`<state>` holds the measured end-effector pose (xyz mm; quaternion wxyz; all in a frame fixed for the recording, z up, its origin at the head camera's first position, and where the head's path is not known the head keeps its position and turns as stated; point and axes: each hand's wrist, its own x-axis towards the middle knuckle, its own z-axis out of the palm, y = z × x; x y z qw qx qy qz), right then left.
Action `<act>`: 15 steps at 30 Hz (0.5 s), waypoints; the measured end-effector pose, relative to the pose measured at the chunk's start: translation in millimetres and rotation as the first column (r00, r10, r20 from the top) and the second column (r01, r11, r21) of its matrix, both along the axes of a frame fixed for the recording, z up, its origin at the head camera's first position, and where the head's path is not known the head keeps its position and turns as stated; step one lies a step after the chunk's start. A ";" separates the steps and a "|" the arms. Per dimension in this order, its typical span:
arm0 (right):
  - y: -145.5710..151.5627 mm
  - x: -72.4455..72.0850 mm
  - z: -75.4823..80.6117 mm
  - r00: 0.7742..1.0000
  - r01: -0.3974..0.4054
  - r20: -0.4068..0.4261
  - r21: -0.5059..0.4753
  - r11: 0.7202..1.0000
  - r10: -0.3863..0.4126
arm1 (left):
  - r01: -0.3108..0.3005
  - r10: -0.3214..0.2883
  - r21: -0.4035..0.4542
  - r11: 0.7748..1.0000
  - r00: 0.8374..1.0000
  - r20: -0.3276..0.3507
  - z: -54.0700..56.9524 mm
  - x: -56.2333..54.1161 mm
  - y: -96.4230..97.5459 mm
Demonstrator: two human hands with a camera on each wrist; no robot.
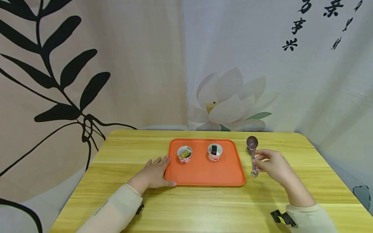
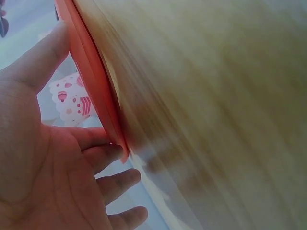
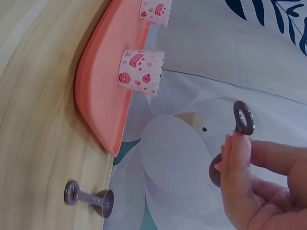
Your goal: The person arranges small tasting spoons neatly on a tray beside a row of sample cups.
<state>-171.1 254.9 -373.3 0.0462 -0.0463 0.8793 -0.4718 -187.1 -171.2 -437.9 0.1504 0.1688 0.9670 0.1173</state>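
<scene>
My right hand (image 1: 271,164) pinches the handle of a dark brown scoop (image 1: 252,142), held up above the table to the right of the tray. The scoop's ringed handle end (image 3: 243,117) sticks out past the fingertips in the right wrist view, its bowl partly hidden behind them. A second brown scoop (image 3: 86,199) lies on the table under it. My left hand (image 1: 154,173) rests against the left edge of an orange tray (image 1: 204,174), fingers extended and thumb at the near corner.
On the tray stand two paper cups with pink prints. The left cup (image 1: 185,159) contains something yellow-green; the right cup (image 1: 214,158) contains a black-and-white piece. A printed curtain (image 1: 145,64) hangs behind the wooden table (image 1: 209,210).
</scene>
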 end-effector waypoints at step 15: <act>-19.6 -5.3 -2.5 1.000 -0.009 -0.002 -0.050 0.999 0.009 | 0.000 0.000 -0.003 1.000 1.000 0.002 -0.1 0.5 -0.2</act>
